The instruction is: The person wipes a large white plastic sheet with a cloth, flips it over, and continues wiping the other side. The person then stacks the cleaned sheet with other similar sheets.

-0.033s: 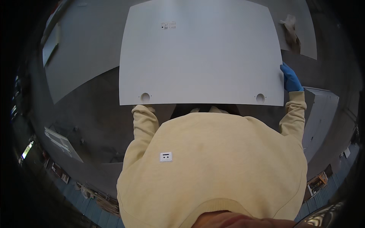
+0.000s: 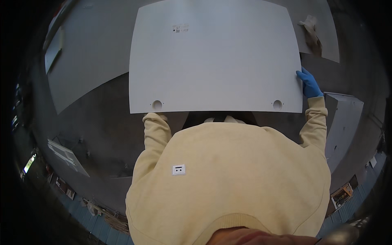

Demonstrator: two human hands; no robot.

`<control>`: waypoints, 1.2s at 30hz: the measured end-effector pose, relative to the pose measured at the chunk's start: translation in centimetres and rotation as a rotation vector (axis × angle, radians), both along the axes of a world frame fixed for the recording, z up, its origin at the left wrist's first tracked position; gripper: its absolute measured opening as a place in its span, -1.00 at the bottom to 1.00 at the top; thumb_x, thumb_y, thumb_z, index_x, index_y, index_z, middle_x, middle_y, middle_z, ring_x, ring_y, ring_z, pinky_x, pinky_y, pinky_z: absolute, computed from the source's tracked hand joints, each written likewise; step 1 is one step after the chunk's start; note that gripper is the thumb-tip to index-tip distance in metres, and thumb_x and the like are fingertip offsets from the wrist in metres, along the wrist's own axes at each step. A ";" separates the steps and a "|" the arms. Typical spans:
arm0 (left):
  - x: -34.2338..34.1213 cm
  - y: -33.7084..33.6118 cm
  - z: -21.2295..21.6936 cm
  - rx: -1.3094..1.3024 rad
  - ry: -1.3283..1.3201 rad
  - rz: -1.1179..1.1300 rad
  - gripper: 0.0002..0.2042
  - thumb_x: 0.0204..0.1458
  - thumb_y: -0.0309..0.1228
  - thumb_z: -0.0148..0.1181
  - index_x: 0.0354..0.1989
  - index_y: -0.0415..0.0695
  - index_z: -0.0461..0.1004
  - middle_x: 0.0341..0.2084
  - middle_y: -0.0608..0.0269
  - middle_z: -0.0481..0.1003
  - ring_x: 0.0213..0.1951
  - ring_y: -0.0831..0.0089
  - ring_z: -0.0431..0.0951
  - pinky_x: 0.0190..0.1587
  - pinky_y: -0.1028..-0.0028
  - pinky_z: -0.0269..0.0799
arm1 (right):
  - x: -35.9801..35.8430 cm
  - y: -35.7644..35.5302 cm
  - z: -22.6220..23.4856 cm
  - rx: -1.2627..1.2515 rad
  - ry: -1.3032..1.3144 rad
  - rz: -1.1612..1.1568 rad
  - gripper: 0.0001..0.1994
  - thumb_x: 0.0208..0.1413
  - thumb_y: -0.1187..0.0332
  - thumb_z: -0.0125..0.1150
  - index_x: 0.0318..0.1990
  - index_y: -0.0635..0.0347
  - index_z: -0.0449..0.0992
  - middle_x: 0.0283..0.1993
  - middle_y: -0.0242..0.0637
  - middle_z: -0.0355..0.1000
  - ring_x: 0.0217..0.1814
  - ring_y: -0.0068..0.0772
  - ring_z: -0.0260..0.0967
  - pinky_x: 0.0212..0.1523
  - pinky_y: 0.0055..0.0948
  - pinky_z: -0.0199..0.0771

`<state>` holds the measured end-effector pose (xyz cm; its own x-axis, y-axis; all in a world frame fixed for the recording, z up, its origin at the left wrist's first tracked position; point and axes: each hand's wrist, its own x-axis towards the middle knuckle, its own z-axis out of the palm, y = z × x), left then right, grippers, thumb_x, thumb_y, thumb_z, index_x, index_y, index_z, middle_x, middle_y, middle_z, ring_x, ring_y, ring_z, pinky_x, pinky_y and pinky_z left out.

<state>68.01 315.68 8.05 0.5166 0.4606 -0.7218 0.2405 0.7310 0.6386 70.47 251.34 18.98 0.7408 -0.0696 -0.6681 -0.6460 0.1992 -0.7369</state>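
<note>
A large white cabinet door (image 2: pixel 216 61) spans the upper middle in front of me, with two round hinge cup holes near its near edge and a small printed label at its upper left. My right hand (image 2: pixel 310 84), in a blue glove, is closed on the door's right edge, thumb lying over the top face and the other fingers mostly hidden. The left sleeve (image 2: pixel 156 124) reaches the near edge below the left hinge hole. Beyond that cuff, my left hand is hidden under the door, so its fingers do not show.
A grey-white work surface (image 2: pixel 87 53) extends on the left behind the door. Crumpled plastic and brown wrapping (image 2: pixel 311 34) lies on a pale surface at the far right. Beside my right arm stands a grey-white cabinet-like box (image 2: pixel 343 118). A white panel (image 2: pixel 67 155) leans at the lower left.
My right hand has shifted slightly left, and its thumb now laps further over the door's face. The door's right edge sits a little further left.
</note>
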 end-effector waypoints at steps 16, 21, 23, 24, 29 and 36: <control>1.6 -2.2 -1.8 -0.068 0.019 0.044 -0.17 0.23 0.34 -0.26 0.44 -0.10 0.20 0.43 0.10 0.20 0.37 0.11 0.23 0.42 0.15 0.14 | 0.6 -0.4 -12.2 -0.076 0.095 -0.130 -0.53 0.21 0.36 0.28 0.26 0.30 0.46 0.11 -0.16 0.55 0.05 -0.25 0.52 0.13 -0.29 0.52; 1.6 -2.5 -1.5 -0.048 0.037 0.040 -0.14 0.21 0.38 -0.27 0.43 -0.10 0.22 0.42 0.12 0.21 0.37 0.12 0.22 0.43 0.16 0.11 | 1.9 -0.8 -10.9 -0.211 0.210 -0.013 -0.53 0.21 0.30 0.30 0.25 0.26 0.48 0.09 -0.18 0.57 0.01 -0.29 0.53 0.06 -0.29 0.57; 1.4 -2.3 -0.8 -0.029 0.048 0.029 -0.13 0.21 0.40 -0.28 0.43 -0.10 0.23 0.42 0.13 0.22 0.38 0.13 0.22 0.43 0.17 0.09 | 3.9 -1.9 -9.7 -0.481 0.239 0.134 -0.52 0.21 0.27 0.29 0.26 0.27 0.48 0.08 -0.17 0.57 0.00 -0.30 0.54 0.03 -0.28 0.58; 1.5 -2.2 -0.8 -0.024 0.051 0.017 -0.13 0.21 0.41 -0.28 0.42 -0.11 0.24 0.42 0.14 0.22 0.38 0.13 0.22 0.44 0.17 0.09 | 4.9 -2.5 -8.9 -0.618 0.257 0.200 -0.51 0.22 0.26 0.28 0.26 0.27 0.48 0.07 -0.17 0.58 0.00 -0.31 0.54 0.02 -0.27 0.59; 0.3 0.0 -2.8 0.076 0.084 -0.114 -0.14 0.23 0.42 -0.40 0.39 -0.07 0.29 0.36 0.23 0.30 0.28 0.18 0.30 0.36 0.23 0.20 | 9.7 -7.7 -9.1 -1.161 -0.189 0.116 -0.49 0.23 0.23 0.30 0.28 0.27 0.47 0.04 -0.21 0.60 0.02 -0.39 0.54 0.09 -0.37 0.53; 0.9 -0.6 -1.6 0.103 0.155 -0.116 -0.18 0.26 0.37 -0.34 0.40 -0.07 0.26 0.37 0.23 0.29 0.32 0.15 0.28 0.39 0.17 0.18 | 19.0 1.9 -7.3 -1.454 -0.993 0.414 -0.43 0.22 0.15 0.24 0.33 0.21 0.39 0.34 -0.06 0.37 0.38 -0.01 0.30 0.38 -0.19 0.26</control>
